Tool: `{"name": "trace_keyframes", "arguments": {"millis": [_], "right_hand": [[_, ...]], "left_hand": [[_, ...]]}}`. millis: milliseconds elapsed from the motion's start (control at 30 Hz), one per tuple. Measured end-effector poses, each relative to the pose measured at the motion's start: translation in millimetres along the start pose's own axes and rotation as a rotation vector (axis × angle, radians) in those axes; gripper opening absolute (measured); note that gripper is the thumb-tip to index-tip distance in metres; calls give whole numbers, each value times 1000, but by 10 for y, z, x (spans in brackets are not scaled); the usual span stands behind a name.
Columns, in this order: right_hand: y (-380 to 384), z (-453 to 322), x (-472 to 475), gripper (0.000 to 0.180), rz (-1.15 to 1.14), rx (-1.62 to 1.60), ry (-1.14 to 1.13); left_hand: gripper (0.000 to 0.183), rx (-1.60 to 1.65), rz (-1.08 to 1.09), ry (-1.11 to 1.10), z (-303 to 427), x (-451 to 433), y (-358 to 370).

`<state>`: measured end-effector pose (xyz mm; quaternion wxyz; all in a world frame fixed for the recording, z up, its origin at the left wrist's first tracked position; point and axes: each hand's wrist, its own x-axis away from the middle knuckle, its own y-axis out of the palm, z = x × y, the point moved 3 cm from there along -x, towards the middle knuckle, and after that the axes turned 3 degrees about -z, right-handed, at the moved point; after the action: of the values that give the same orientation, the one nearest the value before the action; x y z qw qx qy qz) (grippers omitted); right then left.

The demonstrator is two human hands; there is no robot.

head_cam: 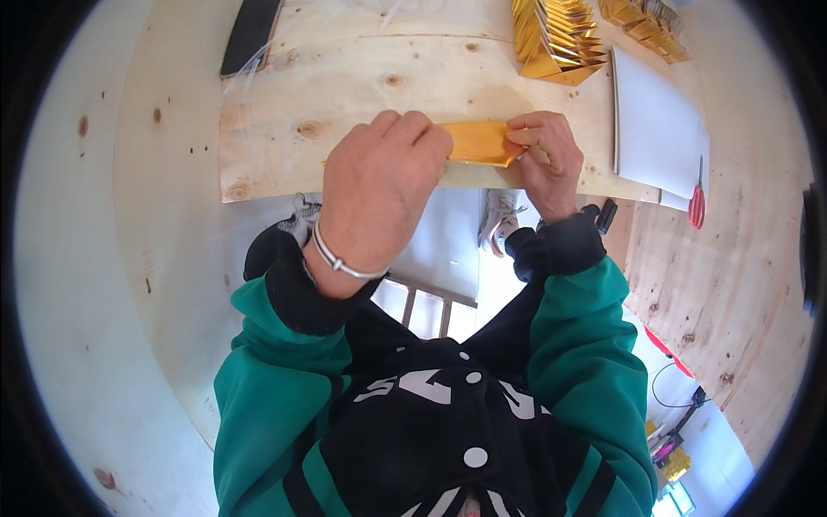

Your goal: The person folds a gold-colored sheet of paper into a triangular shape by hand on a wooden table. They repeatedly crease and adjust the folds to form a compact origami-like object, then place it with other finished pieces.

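A flat strip of shiny gold foil paper or card (pixel 481 143) is stretched between my hands, just above the near edge of the plywood table (pixel 362 90). My left hand (pixel 387 158) is closed over its left end, with the back of the hand hiding most of that part. At the right end, my right hand (pixel 549 152) pinches the piece between thumb and fingers. A small gold tip shows to the left of my left hand.
A row of folded gold pieces (pixel 562 45) stands behind my right hand, with more gold pieces (pixel 646 26) beyond. White sheets (pixel 659 123) and red-handled scissors (pixel 697 203) lie at the right. A dark flat object (pixel 249 35) sits at the back left.
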<state>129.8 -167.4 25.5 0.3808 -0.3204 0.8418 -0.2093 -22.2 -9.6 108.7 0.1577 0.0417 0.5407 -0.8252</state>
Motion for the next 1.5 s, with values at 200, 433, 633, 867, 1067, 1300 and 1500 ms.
{"name": "trace_keyframes", "arguments": {"millis": [200,433,633,867,1067,1300,1500], "right_hand": [[11,33,89,27,4,62,-82],[34,35,127,28,-165,84,-98],[-62,-68,142,34,-310,126,-49],[-94,-32,177,36,-316,-24,17],[47,25,224,19,-149,-237,242],[198,5,259,12,-16,-389,520],[104,-45,149,18,-108,-57,279]], "left_hand": [[12,-101,-43,11,122,54,64],[11,-114,-123,14,146,67,127],[13,-74,-184,-23,153,91,149],[8,71,-181,-202,-40,26,244],[11,139,-168,-321,-262,-72,385],[11,105,-97,-326,-388,-123,596],[8,8,-32,-332,-386,-147,659]]}}
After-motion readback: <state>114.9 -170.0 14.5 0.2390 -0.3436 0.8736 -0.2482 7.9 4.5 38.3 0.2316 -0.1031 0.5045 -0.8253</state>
